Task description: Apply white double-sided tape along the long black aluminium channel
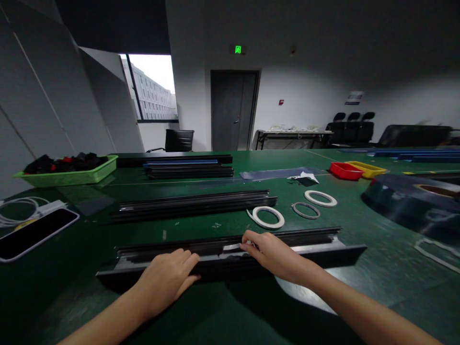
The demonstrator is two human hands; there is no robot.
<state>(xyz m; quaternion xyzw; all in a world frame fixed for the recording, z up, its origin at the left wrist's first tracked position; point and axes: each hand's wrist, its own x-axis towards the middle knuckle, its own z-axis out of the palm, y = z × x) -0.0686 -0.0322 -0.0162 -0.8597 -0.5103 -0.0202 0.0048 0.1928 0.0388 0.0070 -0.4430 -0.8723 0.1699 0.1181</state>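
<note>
A long black channel-shaped profile [219,269] lies across the green table in front of me, its inside pale and shiny toward both ends. My left hand [168,273] grips its near wall left of the middle, fingers over the top edge and thumb on the outer side. Right of the middle, my right hand [260,248] is closed in a pinch inside the channel. From its fingertips a thin white strip [232,247] runs left along the channel; the exact pinch is partly hidden by the fingers. Just behind the profile lies a white tape roll [268,217].
Behind lie another black profile [194,205] and a stack of profiles [190,170]. Two more rings [320,198] are at right, near a large dark film roll [413,206]. A phone [38,235], a green basket [72,178], and red [345,171] and yellow trays [368,169] stand around.
</note>
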